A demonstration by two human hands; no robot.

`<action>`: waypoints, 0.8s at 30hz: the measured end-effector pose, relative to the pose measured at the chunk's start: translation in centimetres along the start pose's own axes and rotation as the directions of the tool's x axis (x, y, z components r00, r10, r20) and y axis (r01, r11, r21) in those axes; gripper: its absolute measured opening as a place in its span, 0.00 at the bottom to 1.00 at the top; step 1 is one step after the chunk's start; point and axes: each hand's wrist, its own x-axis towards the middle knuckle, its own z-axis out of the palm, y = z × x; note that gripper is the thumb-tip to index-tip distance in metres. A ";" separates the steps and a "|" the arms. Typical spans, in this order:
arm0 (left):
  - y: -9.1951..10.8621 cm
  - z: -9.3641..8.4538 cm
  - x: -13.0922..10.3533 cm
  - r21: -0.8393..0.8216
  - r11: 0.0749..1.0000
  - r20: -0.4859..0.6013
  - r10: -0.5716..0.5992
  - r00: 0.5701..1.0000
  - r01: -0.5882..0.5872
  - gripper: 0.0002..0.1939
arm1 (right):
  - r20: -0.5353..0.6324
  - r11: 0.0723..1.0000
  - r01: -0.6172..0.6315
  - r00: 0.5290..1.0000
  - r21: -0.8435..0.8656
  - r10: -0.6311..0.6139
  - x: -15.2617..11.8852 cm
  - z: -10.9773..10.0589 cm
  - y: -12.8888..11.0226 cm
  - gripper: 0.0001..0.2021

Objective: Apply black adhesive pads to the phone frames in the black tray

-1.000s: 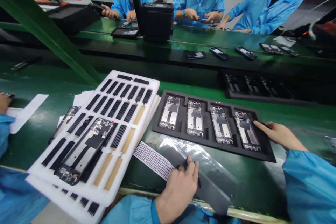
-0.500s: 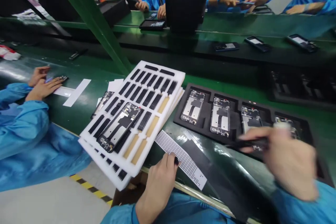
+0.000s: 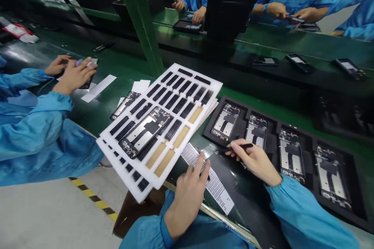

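Observation:
My left hand [image 3: 189, 186] rests over a white perforated strip [image 3: 220, 192], fingers stretched forward; a small dark piece shows beside its fingertips. My right hand [image 3: 254, 157] pinches a dark, thin tool [image 3: 244, 146], probably tweezers, whose tip points left above the strip's upper end. Behind it, a black foam tray [image 3: 274, 144] holds several opened phone units, one of them a phone unit [image 3: 292, 153] right of my hand. To the left, a white foam tray [image 3: 214, 82] with black strips in its slots carries another phone unit [image 3: 146, 132] on top.
A co-worker's hands [image 3: 74, 76] handle a phone part at the left. A green post [image 3: 143, 19] rises behind the white tray. Phones [image 3: 299, 63] lie on the dark shelf at the back, and people in blue work across from me. A black sheet [image 3: 251, 206] lies before me.
My right hand has moved left from the black tray to beside the strip. My left hand has moved forward and spread its fingers. The view has shifted.

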 end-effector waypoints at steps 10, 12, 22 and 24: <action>0.4 0.2 3.0 0.030 0.996 0.014 0.084 0.996 -0.084 0.35 | 0.033 0.969 0.071 0.997 -0.235 -0.065 -0.4 0.1 0.7 0.16; 0.4 0.2 3.4 0.038 0.995 0.027 0.092 0.995 -0.093 0.34 | 0.048 0.966 0.059 0.998 -0.250 -0.048 -0.2 0.2 0.4 0.15; -0.1 -1.1 4.3 -0.822 0.542 0.055 -0.230 0.972 0.174 0.15 | -0.229 0.942 0.018 0.971 0.336 0.063 -3.0 1.4 -0.3 0.18; 0.4 -2.1 4.3 -0.969 -0.052 0.247 -0.257 0.934 0.242 0.22 | -0.309 0.918 0.053 0.948 0.394 0.078 -4.9 2.1 -1.0 0.16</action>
